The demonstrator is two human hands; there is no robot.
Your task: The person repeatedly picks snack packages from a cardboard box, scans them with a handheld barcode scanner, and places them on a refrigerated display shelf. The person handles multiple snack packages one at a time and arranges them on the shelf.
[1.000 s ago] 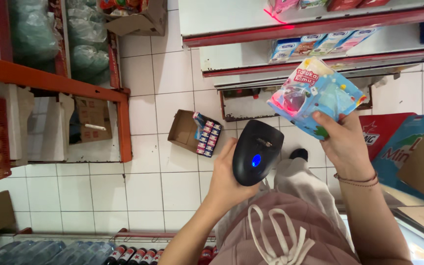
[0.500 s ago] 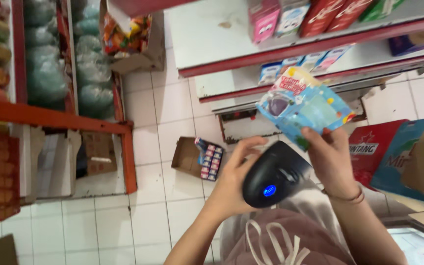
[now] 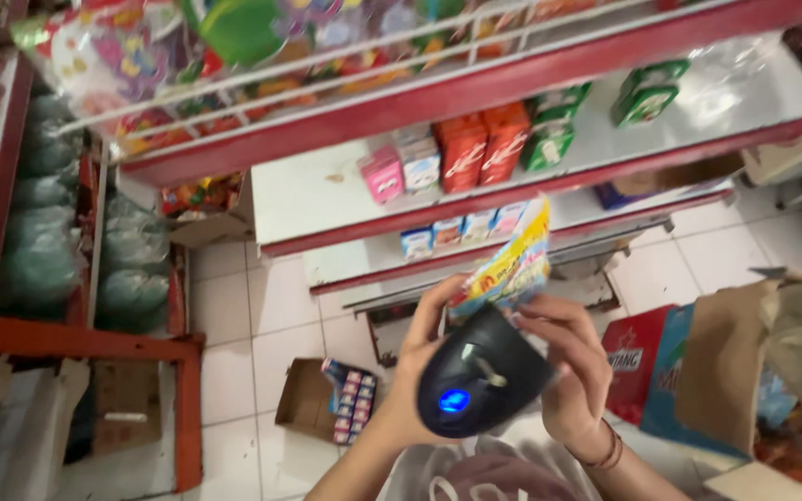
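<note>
White-tiled shop aisle (image 3: 262, 306), red shelves (image 3: 475, 93); hands around black scanner (image 3: 480, 380) and colourful packet (image 3: 508, 264).

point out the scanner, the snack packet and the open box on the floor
black handheld scanner (image 3: 480, 380), head view, on its dark top above the blue light
colourful snack packet (image 3: 510, 264), head view, on its printed front
open cardboard box (image 3: 306, 401), head view, on its brown flap

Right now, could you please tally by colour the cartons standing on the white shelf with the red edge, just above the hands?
Pink cartons: 1
White-and-blue cartons: 1
Red cartons: 2
Green cartons: 2, counting the one lying further right
Total: 6 on the white shelf. The row of small blue boxes sits one shelf lower and is not counted.
</note>
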